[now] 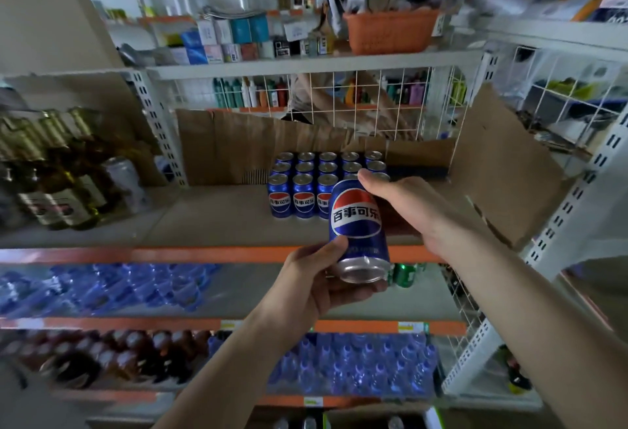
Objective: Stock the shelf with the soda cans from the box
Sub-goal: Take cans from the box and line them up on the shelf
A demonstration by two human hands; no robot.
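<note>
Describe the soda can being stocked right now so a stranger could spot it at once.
Find the middle shelf, where blue cans stand in rows. In front of them, the left hand and right hand hold one blue can. Unlike its neighbours, it is off the shelf, tilted, with its silver base showing.

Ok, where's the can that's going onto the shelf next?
In the head view, centre frame: the blue can is held by both hands, left hand at its base, right hand at its top, just before the stocked cans.
</note>
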